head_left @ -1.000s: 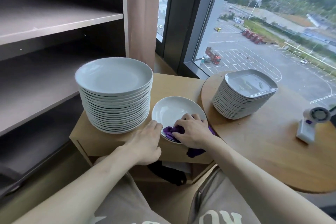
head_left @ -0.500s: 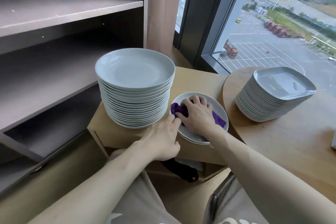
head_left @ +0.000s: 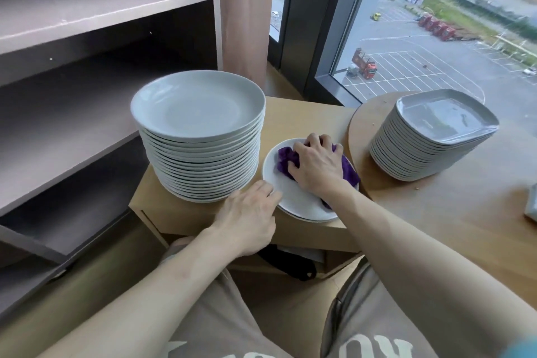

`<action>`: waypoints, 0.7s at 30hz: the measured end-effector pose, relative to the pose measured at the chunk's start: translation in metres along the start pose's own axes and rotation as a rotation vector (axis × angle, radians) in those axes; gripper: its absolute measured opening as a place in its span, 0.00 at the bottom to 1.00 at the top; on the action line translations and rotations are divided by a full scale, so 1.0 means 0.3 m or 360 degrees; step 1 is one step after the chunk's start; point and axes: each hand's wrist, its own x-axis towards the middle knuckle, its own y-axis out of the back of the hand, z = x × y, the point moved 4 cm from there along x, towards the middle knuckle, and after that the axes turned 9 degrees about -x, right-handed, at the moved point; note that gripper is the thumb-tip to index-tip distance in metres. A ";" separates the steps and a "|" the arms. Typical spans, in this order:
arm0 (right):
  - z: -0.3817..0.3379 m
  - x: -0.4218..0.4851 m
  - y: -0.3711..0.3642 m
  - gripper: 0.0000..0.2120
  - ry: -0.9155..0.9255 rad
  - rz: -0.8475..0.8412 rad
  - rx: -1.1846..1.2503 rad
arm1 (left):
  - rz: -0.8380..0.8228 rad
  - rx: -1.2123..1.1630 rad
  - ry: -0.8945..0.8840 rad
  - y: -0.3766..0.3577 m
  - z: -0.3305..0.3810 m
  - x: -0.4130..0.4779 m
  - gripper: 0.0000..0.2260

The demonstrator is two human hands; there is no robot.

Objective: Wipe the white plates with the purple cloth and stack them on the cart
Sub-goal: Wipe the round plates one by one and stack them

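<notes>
A single round white plate [head_left: 293, 197] lies on the wooden cart [head_left: 302, 116], overhanging its near edge. My right hand [head_left: 318, 164] presses the purple cloth [head_left: 286, 161] onto the far part of that plate, fingers curled into the cloth. My left hand [head_left: 247, 216] steadies the plate at its near-left rim, fingertips on the edge. A tall stack of round white plates [head_left: 200, 139] stands on the cart just left of the single plate.
A stack of squarish grey-white plates [head_left: 430, 136] sits on the round wooden table [head_left: 453, 212] to the right. Dark shelves [head_left: 87, 9] stand at the left. A window and curtain [head_left: 244, 9] are behind. A black item [head_left: 290, 264] hangs under the cart.
My right hand has slid the purple cloth from the plate's near edge across to its far side. My left hand stays at the plate's near-left rim. The camera has come closer.
</notes>
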 end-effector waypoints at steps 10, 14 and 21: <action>0.104 -0.131 0.006 0.18 0.0062 -0.0217 0.0143 | 0.0237 0.0141 -0.0034 0.003 0.014 -0.013 0.09; 0.094 -0.206 0.011 0.17 0.0119 -0.0220 0.0242 | 0.0251 0.0128 -0.0067 0.000 0.012 -0.011 0.09; -0.010 -0.235 0.039 0.16 0.0273 -0.0203 0.0364 | 0.0241 0.0140 -0.0025 0.009 0.012 -0.010 0.10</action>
